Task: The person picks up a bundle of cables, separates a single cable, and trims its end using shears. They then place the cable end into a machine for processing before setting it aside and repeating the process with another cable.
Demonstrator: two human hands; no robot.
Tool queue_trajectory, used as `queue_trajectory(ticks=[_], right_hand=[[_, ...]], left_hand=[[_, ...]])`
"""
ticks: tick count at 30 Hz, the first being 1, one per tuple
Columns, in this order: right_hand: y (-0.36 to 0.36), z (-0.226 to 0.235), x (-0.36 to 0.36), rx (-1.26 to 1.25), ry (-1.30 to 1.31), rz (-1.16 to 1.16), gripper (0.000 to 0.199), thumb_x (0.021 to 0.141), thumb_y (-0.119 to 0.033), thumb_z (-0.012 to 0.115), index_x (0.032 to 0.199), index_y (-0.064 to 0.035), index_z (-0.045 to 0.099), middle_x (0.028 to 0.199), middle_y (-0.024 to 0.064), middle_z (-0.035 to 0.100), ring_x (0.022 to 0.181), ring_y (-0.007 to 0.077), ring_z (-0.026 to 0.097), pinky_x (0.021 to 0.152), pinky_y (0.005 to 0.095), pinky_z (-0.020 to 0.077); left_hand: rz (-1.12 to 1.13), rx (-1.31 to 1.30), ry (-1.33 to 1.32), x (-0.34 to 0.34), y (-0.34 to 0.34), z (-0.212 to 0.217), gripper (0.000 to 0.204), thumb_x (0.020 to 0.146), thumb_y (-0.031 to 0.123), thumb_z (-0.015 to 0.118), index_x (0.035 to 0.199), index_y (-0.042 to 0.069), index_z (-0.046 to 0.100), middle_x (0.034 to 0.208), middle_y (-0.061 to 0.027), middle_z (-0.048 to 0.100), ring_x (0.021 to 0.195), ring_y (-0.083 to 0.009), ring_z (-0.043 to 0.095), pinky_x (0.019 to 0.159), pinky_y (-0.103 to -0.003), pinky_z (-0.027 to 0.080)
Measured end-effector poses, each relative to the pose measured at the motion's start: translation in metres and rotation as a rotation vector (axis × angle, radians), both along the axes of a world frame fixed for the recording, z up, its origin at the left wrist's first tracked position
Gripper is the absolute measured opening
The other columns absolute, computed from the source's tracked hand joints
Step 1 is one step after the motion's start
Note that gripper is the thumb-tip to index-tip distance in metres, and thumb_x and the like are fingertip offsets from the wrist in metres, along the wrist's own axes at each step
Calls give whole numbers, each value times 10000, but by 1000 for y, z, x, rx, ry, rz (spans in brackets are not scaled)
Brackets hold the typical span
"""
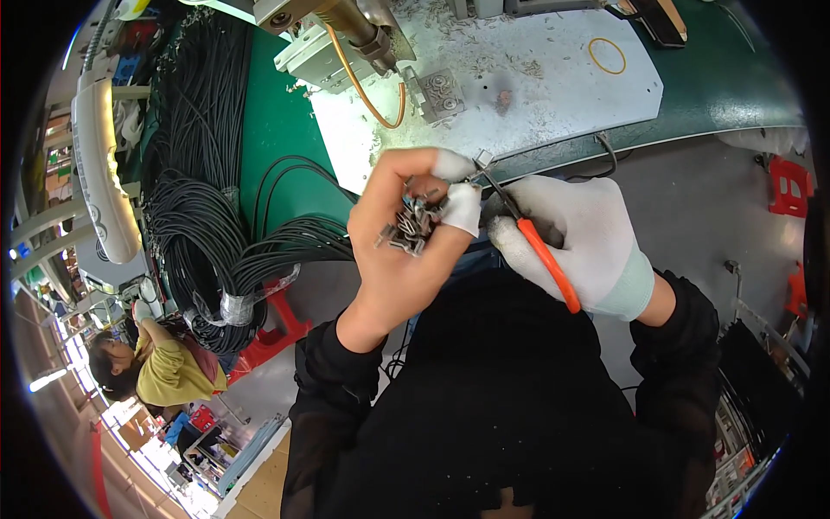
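Note:
Several small metal connector shells lie cupped in the palm of my left hand, whose thumb and index finger wear white finger covers. Between those two fingertips a single small metal shell sticks out. My right hand, in a white glove with dark smudges on the fingers, is closed round orange-handled pliers. The dark tip of the pliers reaches to the shell at the left fingertips; whether it grips the shell is too small to tell. The other handle is hidden by the glove.
Ahead stands a bench press above a metal die block. A white board on the green bench carries metal scraps and a yellow ring. Thick bundles of black cable hang at the left, near a lamp and a seated co-worker.

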State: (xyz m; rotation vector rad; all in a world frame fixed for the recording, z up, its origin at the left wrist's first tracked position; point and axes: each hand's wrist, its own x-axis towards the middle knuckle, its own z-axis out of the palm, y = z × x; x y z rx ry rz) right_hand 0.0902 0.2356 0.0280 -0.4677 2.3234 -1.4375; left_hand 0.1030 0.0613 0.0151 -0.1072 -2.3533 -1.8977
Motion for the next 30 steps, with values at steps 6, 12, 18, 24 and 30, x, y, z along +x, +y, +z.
queue_trajectory(ticks=[6,12,18,24,30], right_hand=[[-2,-6,6,-45,60,-6,139,771,-109,652,870,-13,636,604,46,537,483,122,465,498,237,407],[-9,-15,4,198,653,-118,141,772,-108,649,868,-7,631,630,52,554,509,131,480,525,244,421],[-7,-18,2,115,349,-54,115,784,-106,629,854,-14,631,634,50,547,537,107,500,533,251,421],[-16,-28,0,-167,-85,41,146,843,-140,569,834,-5,624,601,24,540,539,75,511,524,229,409],[-16,-40,-37,-156,-97,-136,281,841,-241,611,736,17,569,561,92,554,446,138,524,455,266,420]], left_hand=[[-169,-293,214,2,-12,-1,112,808,-40,606,898,14,569,741,32,566,632,-8,466,588,-151,369],[-55,-58,-56,1,-11,-2,206,748,-27,680,896,15,542,730,-7,577,637,-27,494,573,-181,419],[-46,-209,152,-1,-15,-18,148,785,-15,664,882,12,555,726,8,565,636,-27,495,553,-169,394],[-105,458,-565,-12,-38,-18,107,811,6,643,888,18,571,707,12,543,591,-45,468,505,-186,352],[58,585,-549,-45,-66,-34,72,830,24,621,886,23,577,674,5,510,534,-65,411,476,-221,314]])
